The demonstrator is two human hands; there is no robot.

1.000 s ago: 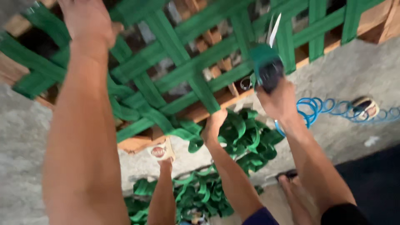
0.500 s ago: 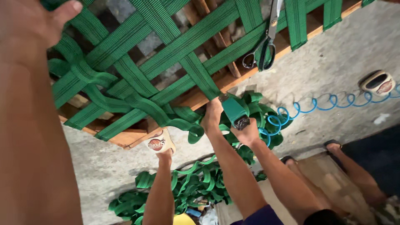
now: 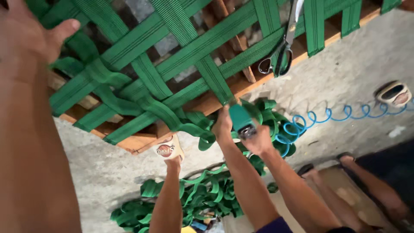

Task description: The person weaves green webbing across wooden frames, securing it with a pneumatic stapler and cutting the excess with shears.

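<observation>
The right hand (image 3: 260,140) grips a green stapler (image 3: 240,119) at centre; the left hand (image 3: 222,125) pinches green webbing (image 3: 172,64) against the wooden frame (image 3: 241,86) beside it. At one o'clock, scissors (image 3: 282,47) lie on the straps; a blue coiled hose (image 3: 327,117) trails at three.

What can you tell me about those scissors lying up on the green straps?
The scissors are large, with long pale metal blades and black looped handles. They lie shut on the woven green webbing stretched over the wooden frame, near its edge, handles toward the concrete floor, blade tips running out of the picture's top. No hand touches them.
</observation>
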